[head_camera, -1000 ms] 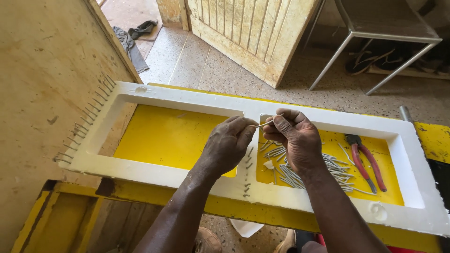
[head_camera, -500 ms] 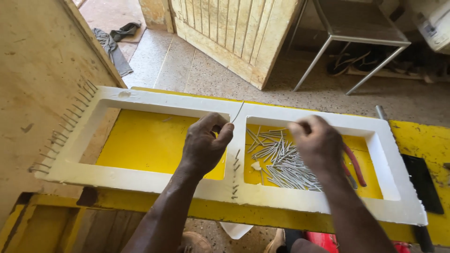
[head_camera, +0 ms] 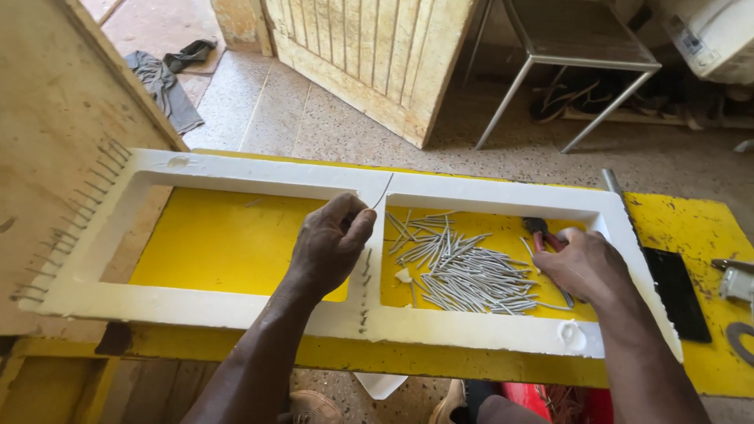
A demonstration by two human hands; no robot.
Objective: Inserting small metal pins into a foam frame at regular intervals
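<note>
Yellow table [head_camera: 691, 228] carries a white foam frame [head_camera: 236, 169]. Your left hand [head_camera: 330, 243] pinches a thin wire [head_camera: 382, 191]. Your right hand [head_camera: 585, 263] closes on red pliers [head_camera: 542, 232] beside the wire pile [head_camera: 463, 271].

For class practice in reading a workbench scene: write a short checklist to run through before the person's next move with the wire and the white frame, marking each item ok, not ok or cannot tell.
1. Thin wire pinched in the left hand: ok.
2. White frame lying flat on the yellow table: ok.
3. Pile of metal pins inside the frame's right opening, within reach: ok.
4. Right hand on the red-handled pliers: touching them, but a firm grip: cannot tell.
5. Pins along the centre bar evenly set: cannot tell.
</note>
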